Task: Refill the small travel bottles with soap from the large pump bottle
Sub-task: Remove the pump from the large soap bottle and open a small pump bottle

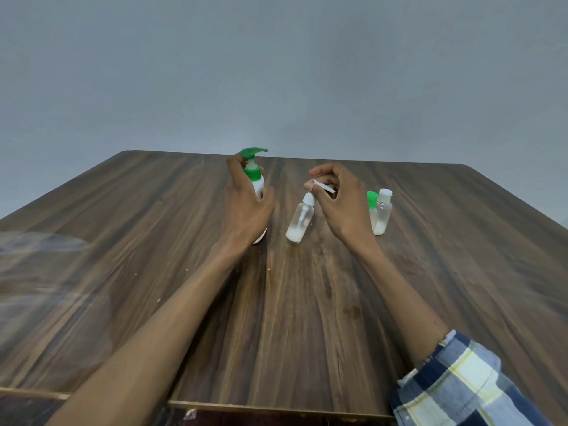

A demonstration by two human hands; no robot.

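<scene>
The large white pump bottle with a green pump head stands at the table's middle, and my left hand is wrapped around its body from the near side. To its right a small clear travel bottle with white soap at its bottom leans slightly; my right hand pinches its white spray top from above. Further right stand two more small bottles close together: one with a green cap, mostly behind a clear one with a white flip cap that holds a little white soap.
A dark wood-grain table fills the view, its near edge at the bottom and far edge against a plain grey wall. A checked sleeve covers my right upper forearm. A faint blurred patch lies at the left.
</scene>
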